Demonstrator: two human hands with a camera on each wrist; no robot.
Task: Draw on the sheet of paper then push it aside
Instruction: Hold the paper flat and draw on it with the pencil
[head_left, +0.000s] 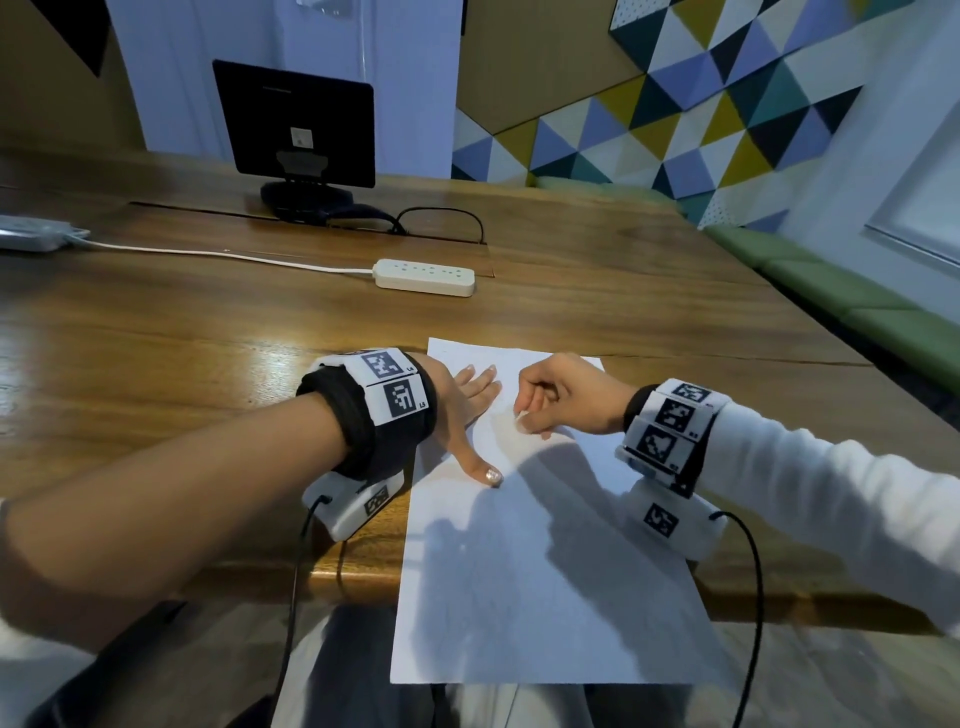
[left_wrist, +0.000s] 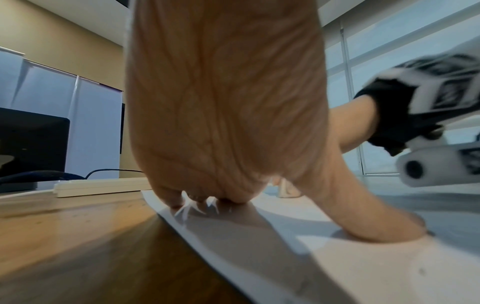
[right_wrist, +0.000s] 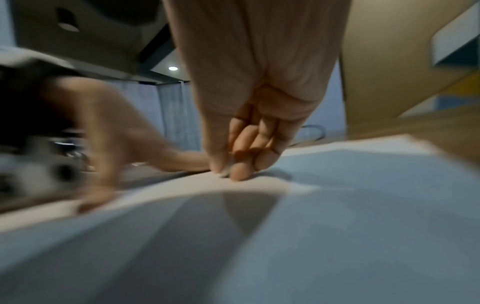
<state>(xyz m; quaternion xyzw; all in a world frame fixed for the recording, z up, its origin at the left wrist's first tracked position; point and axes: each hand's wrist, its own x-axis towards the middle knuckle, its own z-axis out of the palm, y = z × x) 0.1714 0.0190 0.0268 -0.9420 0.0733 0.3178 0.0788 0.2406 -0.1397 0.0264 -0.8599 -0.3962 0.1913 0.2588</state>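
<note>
The sheet of paper (head_left: 545, 571) lies on the table (head_left: 208, 332), its near end overhanging the edge. The left hand (head_left: 462, 410) presses flat on it, fingers straight and thumb splayed. The right hand (head_left: 566, 395) rests curled, fingertips pinched together on the sheet; whether they grip anything, I cannot tell.

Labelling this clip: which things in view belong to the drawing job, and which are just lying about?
Job:
sheet of paper
left hand, flat on it
right hand, fingers curled at the sheet; any pen is too small to tell

Lying about:
power strip
monitor
black cable
</note>
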